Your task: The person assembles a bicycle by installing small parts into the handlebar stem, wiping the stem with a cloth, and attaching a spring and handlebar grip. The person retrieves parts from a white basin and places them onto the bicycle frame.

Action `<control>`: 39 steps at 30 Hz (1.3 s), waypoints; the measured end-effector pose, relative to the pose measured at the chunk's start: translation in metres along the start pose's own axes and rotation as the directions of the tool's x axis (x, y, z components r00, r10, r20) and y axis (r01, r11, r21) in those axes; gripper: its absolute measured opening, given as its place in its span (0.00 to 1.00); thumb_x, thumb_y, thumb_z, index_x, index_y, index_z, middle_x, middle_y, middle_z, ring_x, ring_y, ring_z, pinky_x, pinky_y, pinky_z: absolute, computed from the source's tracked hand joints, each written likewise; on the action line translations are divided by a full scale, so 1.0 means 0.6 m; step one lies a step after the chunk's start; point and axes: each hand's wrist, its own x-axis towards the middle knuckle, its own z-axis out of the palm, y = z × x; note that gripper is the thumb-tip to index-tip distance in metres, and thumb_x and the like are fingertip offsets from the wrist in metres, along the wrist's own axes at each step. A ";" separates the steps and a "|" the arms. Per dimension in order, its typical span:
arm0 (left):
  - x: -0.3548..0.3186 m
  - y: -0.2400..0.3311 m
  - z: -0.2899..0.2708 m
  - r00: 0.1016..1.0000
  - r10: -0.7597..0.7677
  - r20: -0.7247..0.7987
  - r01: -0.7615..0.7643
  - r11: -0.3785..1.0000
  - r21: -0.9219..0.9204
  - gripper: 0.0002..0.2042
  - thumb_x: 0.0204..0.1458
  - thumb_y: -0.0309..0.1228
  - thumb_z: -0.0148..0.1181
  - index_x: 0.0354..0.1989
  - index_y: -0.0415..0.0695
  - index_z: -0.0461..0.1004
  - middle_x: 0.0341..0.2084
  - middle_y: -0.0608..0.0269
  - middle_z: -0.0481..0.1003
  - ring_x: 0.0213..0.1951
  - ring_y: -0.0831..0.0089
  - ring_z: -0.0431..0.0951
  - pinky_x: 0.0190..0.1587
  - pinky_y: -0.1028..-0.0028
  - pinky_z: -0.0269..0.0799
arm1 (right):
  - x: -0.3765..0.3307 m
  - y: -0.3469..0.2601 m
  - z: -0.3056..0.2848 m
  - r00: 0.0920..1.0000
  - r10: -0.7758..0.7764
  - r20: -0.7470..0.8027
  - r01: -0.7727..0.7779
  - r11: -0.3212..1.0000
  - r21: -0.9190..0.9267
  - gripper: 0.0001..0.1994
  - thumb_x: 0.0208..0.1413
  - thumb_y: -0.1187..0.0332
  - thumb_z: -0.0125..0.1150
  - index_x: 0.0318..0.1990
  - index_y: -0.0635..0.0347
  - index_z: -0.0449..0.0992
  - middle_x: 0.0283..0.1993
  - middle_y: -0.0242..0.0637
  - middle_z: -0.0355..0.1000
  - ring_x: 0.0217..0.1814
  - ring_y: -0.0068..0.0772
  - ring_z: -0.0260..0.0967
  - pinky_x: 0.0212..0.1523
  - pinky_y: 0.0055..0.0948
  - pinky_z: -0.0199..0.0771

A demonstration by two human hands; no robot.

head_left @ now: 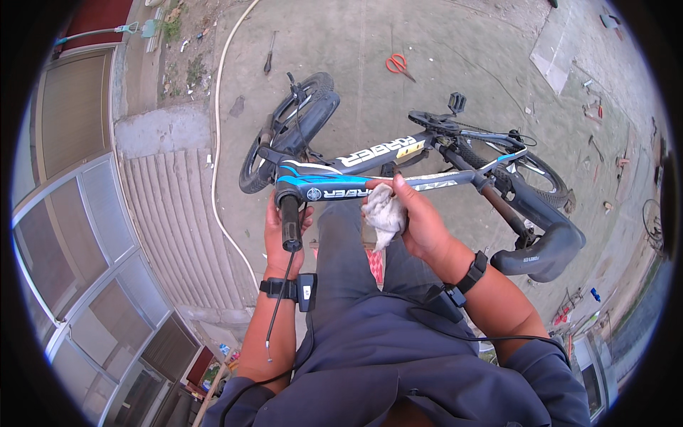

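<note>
A black and blue bicycle frame (pixel 370 174) lies across my lap, its front wheel (pixel 284 135) at the far left and its rear wheel (pixel 533 178) at the right. My left hand (pixel 281 231) grips the frame just below the black head tube (pixel 290 220), from which a thin cable (pixel 277 306) hangs down. My right hand (pixel 416 217) presses a crumpled white rag (pixel 384 212) against the underside of the silver and blue down tube. A black saddle (pixel 544 252) sticks out at the right.
Red-handled scissors (pixel 398 64) lie on the concrete ground beyond the bike. A white hose (pixel 217 142) runs along the left, beside ribbed concrete steps (pixel 167 220). Glass doors (pixel 78 235) stand at the far left. Small tools and debris are scattered at the right.
</note>
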 end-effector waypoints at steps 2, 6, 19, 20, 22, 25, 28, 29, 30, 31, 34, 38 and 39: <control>-0.004 0.003 -0.004 1.000 -0.010 -0.022 0.011 0.999 0.036 0.31 0.65 0.24 0.55 0.76 0.49 0.54 0.53 0.55 0.75 0.44 0.65 0.84 0.40 0.72 0.83 | -0.003 -0.002 -0.002 1.000 0.019 -0.015 -0.019 0.999 0.049 0.34 0.72 0.38 0.41 0.65 0.62 0.70 0.53 0.44 0.77 0.56 0.40 0.77 0.58 0.40 0.78; -0.013 0.008 -0.017 0.998 0.018 -0.068 -0.006 0.985 0.171 0.32 0.67 0.26 0.54 0.78 0.48 0.50 0.52 0.55 0.76 0.43 0.66 0.83 0.41 0.71 0.81 | -0.011 -0.002 0.001 1.000 -0.006 0.002 0.006 0.991 0.130 0.35 0.72 0.39 0.41 0.71 0.58 0.63 0.58 0.44 0.74 0.58 0.44 0.76 0.56 0.46 0.79; -0.015 0.053 -0.062 0.994 -0.102 -0.043 0.111 0.937 0.331 0.33 0.67 0.25 0.51 0.78 0.44 0.46 0.44 0.58 0.76 0.42 0.67 0.82 0.47 0.68 0.79 | -0.088 -0.016 0.043 0.948 -0.255 0.191 0.225 0.961 0.163 0.33 0.72 0.51 0.52 0.77 0.54 0.52 0.67 0.46 0.68 0.68 0.54 0.70 0.57 0.54 0.81; -0.016 0.053 -0.063 0.992 -0.120 -0.048 0.129 0.926 0.354 0.31 0.67 0.26 0.50 0.78 0.46 0.49 0.45 0.59 0.76 0.42 0.66 0.82 0.45 0.69 0.79 | -0.093 -0.010 0.047 0.953 -0.269 0.136 0.234 0.945 0.230 0.28 0.71 0.61 0.56 0.74 0.54 0.59 0.60 0.45 0.73 0.60 0.46 0.77 0.42 0.39 0.87; -0.022 0.052 -0.068 0.989 -0.146 0.001 0.135 0.916 0.379 0.31 0.67 0.26 0.50 0.78 0.44 0.49 0.47 0.58 0.76 0.40 0.71 0.81 0.41 0.70 0.78 | -0.105 -0.004 0.042 0.972 -0.230 0.039 0.219 0.958 0.187 0.22 0.71 0.62 0.56 0.69 0.55 0.65 0.53 0.41 0.76 0.48 0.36 0.79 0.30 0.30 0.81; -0.029 0.042 -0.078 0.985 -0.172 0.032 0.142 0.892 0.430 0.30 0.67 0.28 0.49 0.77 0.43 0.50 0.48 0.57 0.76 0.42 0.66 0.83 0.40 0.71 0.78 | -0.125 0.011 0.037 0.964 -0.234 -0.123 0.251 0.957 0.145 0.14 0.72 0.60 0.55 0.56 0.57 0.76 0.39 0.31 0.78 0.27 0.17 0.71 0.16 0.18 0.62; -0.045 0.022 -0.098 0.980 -0.195 0.033 0.160 0.878 0.450 0.30 0.67 0.28 0.50 0.77 0.42 0.50 0.49 0.53 0.75 0.42 0.64 0.82 0.40 0.71 0.79 | -0.147 0.026 0.026 0.958 -0.224 -0.181 0.241 0.967 0.078 0.15 0.73 0.55 0.53 0.52 0.56 0.77 0.34 0.27 0.76 0.25 0.16 0.67 0.17 0.18 0.59; -0.052 0.013 -0.105 0.979 -0.202 0.022 0.169 0.871 0.461 0.30 0.67 0.28 0.50 0.76 0.43 0.51 0.50 0.53 0.75 0.42 0.64 0.82 0.40 0.71 0.79 | -0.154 0.031 0.022 0.953 -0.222 -0.205 0.237 0.970 0.050 0.15 0.74 0.54 0.53 0.50 0.55 0.78 0.33 0.26 0.75 0.24 0.15 0.66 0.18 0.19 0.60; -0.058 0.004 -0.112 0.978 -0.210 0.015 0.178 0.862 0.474 0.29 0.67 0.28 0.50 0.76 0.44 0.52 0.50 0.53 0.75 0.42 0.64 0.82 0.41 0.70 0.79 | -0.161 0.038 0.016 0.947 -0.260 -0.187 0.270 0.963 0.025 0.16 0.74 0.52 0.52 0.48 0.55 0.78 0.31 0.25 0.74 0.24 0.15 0.66 0.19 0.19 0.60; -0.064 -0.005 -0.119 0.976 -0.220 -0.004 0.193 0.848 0.494 0.29 0.66 0.27 0.51 0.75 0.45 0.53 0.51 0.53 0.75 0.43 0.64 0.82 0.41 0.70 0.79 | -0.165 0.047 0.012 0.947 -0.220 -0.235 0.229 0.973 0.009 0.17 0.74 0.51 0.52 0.47 0.55 0.78 0.30 0.24 0.74 0.24 0.15 0.65 0.20 0.20 0.62; -0.088 -0.037 -0.132 0.972 -0.235 -0.024 0.210 0.815 0.541 0.30 0.66 0.28 0.51 0.76 0.45 0.52 0.51 0.52 0.75 0.42 0.63 0.82 0.41 0.69 0.79 | -0.197 0.074 -0.022 0.963 -0.198 -0.182 0.190 0.980 -0.060 0.22 0.73 0.47 0.51 0.43 0.58 0.80 0.31 0.24 0.75 0.26 0.16 0.68 0.28 0.22 0.68; -0.134 -0.090 -0.135 0.971 -0.231 -0.056 0.215 0.754 0.621 0.32 0.65 0.28 0.52 0.77 0.43 0.51 0.53 0.48 0.74 0.42 0.62 0.82 0.39 0.70 0.80 | -0.257 0.118 -0.088 0.965 -0.205 -0.163 0.190 0.976 -0.103 0.33 0.71 0.37 0.44 0.44 0.62 0.81 0.35 0.31 0.77 0.34 0.21 0.71 0.37 0.25 0.72; -0.148 -0.107 -0.133 0.969 -0.243 -0.048 0.218 0.741 0.635 0.32 0.65 0.28 0.52 0.77 0.43 0.50 0.53 0.48 0.74 0.42 0.62 0.82 0.39 0.70 0.80 | -0.273 0.129 -0.109 0.965 -0.202 -0.164 0.184 0.975 -0.123 0.37 0.69 0.33 0.43 0.46 0.63 0.81 0.36 0.33 0.77 0.37 0.24 0.71 0.40 0.28 0.73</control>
